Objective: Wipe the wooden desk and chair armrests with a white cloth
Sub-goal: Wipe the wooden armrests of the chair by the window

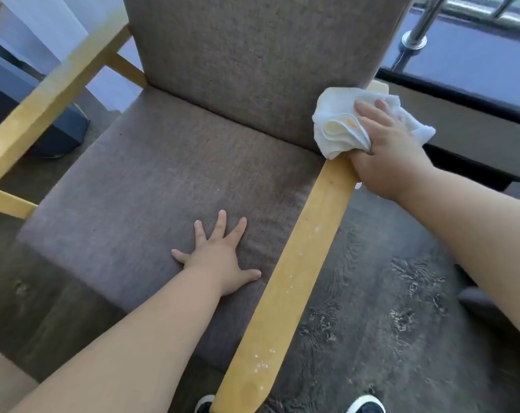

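Observation:
A chair with a grey-brown fabric seat (151, 180) and backrest fills the view. Its right wooden armrest (297, 281) runs from the bottom centre up to the backrest and carries white specks near its front end. My right hand (392, 153) grips a crumpled white cloth (339, 126) and presses it onto the far end of that armrest, beside the backrest. My left hand (220, 257) lies flat on the seat cushion with fingers spread, holding nothing. The left wooden armrest (50, 96) runs along the upper left. The desk is not in view.
Dark wood-grain floor (387, 308) lies to the right of the chair. My shoes (366, 405) show at the bottom edge. A metal railing (422, 28) and a dark ledge stand behind the chair at the upper right. A dark object sits on the floor at the left.

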A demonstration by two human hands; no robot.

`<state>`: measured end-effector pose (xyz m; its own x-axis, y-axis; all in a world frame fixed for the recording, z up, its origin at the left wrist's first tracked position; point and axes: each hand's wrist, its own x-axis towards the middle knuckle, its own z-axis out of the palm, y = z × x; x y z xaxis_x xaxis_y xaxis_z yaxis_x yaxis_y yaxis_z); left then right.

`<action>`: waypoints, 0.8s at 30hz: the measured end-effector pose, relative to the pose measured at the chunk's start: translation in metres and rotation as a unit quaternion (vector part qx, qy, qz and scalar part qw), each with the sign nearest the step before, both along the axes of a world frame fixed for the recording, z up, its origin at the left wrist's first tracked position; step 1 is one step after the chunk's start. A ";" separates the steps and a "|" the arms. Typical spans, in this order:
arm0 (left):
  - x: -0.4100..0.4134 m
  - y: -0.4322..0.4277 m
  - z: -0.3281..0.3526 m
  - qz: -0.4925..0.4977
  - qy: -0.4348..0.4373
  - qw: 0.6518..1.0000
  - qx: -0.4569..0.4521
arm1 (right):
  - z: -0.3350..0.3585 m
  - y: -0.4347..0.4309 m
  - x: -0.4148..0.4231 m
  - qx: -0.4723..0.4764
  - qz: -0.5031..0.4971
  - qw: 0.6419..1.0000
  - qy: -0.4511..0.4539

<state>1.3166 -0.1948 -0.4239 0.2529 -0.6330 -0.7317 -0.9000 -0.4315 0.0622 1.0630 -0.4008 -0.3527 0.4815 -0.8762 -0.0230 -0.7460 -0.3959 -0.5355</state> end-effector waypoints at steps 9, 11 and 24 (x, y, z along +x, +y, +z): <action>-0.004 -0.006 0.011 0.006 0.001 1.000 0.014 | -0.006 0.078 0.016 0.017 -0.010 1.000 -0.021; -0.005 -0.004 0.013 0.004 0.004 1.000 0.010 | -0.004 0.104 0.019 0.029 0.000 0.999 -0.027; 0.019 0.068 0.052 -0.036 0.034 0.996 0.067 | 0.030 0.275 0.042 0.082 0.061 0.995 0.018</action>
<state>1.3354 -0.1265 -0.3720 0.1569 -0.5426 -0.8252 -0.9246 -0.3744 0.0704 1.1054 -0.1258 -0.3224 0.5797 -0.7948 -0.1796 -0.7181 -0.3942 -0.5735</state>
